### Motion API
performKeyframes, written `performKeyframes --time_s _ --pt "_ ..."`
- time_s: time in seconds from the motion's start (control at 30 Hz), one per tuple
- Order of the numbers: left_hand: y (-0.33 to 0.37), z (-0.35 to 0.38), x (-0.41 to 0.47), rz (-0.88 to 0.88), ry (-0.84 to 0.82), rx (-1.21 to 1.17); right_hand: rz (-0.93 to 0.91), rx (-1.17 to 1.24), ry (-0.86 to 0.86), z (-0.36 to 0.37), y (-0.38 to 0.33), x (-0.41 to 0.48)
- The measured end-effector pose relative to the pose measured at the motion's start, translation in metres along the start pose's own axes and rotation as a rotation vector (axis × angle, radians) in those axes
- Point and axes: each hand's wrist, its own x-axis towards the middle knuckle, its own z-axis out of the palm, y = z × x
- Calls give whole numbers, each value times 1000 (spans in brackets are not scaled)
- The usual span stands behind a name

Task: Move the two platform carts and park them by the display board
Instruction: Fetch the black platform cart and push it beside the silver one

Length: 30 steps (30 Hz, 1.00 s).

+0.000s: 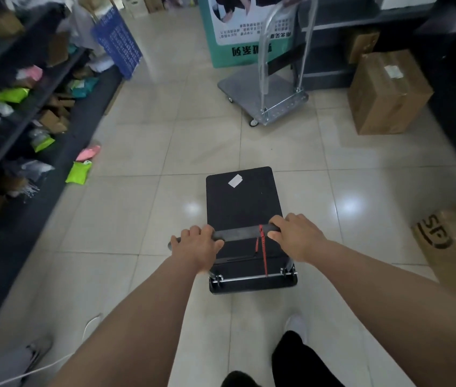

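**Both hands on the black cart's handle**

The left hand [197, 245] and right hand [295, 236] each have a closed grip on the black handle bar [238, 233] of the black platform cart [242, 202], at lower centre of the frame. A red strap [262, 248] hangs from the bar. The cart stands on the tiled floor [143, 152]. Well ahead, at upper centre-right, the silver platform cart [260, 88] stands just beside the green display board [221, 37]. A cardboard box [386, 93] sits further right.
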Motion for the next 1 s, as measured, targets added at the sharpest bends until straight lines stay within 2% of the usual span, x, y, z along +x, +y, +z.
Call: performKeyframes --time_s 0.4,0.53,0.77,1.0 --pt "50 -90 173 -49 -14 -72 26 23 6 -97 65 184" --pt "42 -129 249 -43 33 -60 24 28 24 -129 67 265" --pt "18 -204 370 -75 10 -64 10 36 2 -178 59 403" --pt "11 -257 455 -165 4 -90 -93 2 -26 -220 62 523"
